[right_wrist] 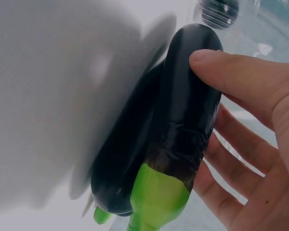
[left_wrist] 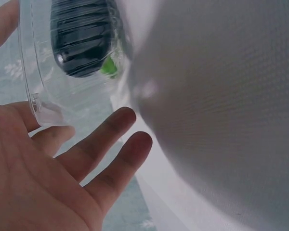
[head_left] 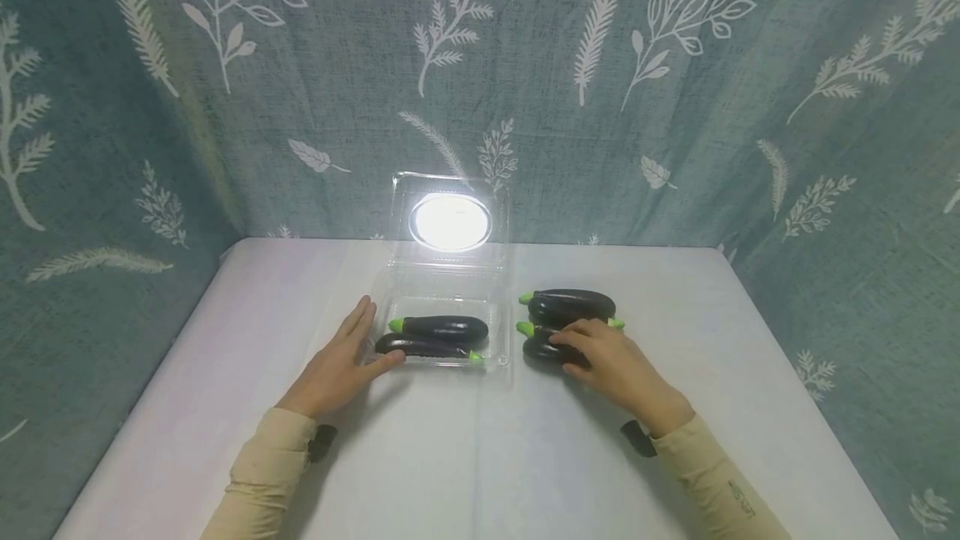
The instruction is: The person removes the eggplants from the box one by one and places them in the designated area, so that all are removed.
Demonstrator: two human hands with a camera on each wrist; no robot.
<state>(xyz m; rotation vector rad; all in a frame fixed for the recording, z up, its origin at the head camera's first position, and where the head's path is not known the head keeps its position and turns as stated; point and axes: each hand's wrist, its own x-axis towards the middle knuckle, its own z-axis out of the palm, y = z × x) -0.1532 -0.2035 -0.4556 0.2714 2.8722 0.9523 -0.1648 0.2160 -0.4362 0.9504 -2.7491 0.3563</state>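
Toward the table's [head_left: 420,457] far edge, an eggplant [right_wrist: 185,98] is gripped by the curled right hand [head_left: 609,357]; a box [head_left: 442,307] is flanked by the spread, empty left hand [head_left: 336,367] — grasping seems underway, a careful lift called for.

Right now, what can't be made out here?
- Head: part of the loose eggplants, behind the right hand.
- Head: middle of the lid, lost in glare.
- Head: print on the right sleeve, too small.
- Left wrist: upper end of the boxed eggplant, cut by the top edge.
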